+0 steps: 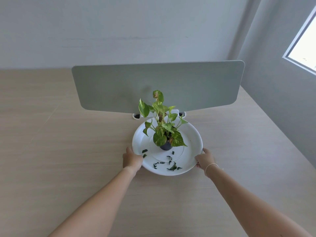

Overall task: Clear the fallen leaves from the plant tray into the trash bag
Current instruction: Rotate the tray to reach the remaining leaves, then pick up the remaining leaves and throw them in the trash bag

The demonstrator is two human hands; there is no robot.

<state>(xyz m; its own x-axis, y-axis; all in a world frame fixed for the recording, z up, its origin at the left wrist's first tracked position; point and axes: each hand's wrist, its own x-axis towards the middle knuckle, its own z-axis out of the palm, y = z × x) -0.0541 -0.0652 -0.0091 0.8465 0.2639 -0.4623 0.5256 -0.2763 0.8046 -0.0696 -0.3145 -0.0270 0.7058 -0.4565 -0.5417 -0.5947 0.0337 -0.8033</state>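
A round white plant tray (191, 142) rests on the wooden table. In its middle stands a small dark pot (165, 146) with a green leafy plant (162, 124). Several dark fallen leaves (172, 165) lie scattered on the tray's near half. My left hand (132, 159) grips the tray's left rim, thumb over the edge. My right hand (204, 159) grips the right rim; a thin bracelet circles that wrist. No trash bag is in view.
A grey divider panel (153, 86) stands upright behind the tray, across the light wooden table (68, 159). Two round cable holes (136, 115) sit at its base. A window (306, 45) is at the upper right.
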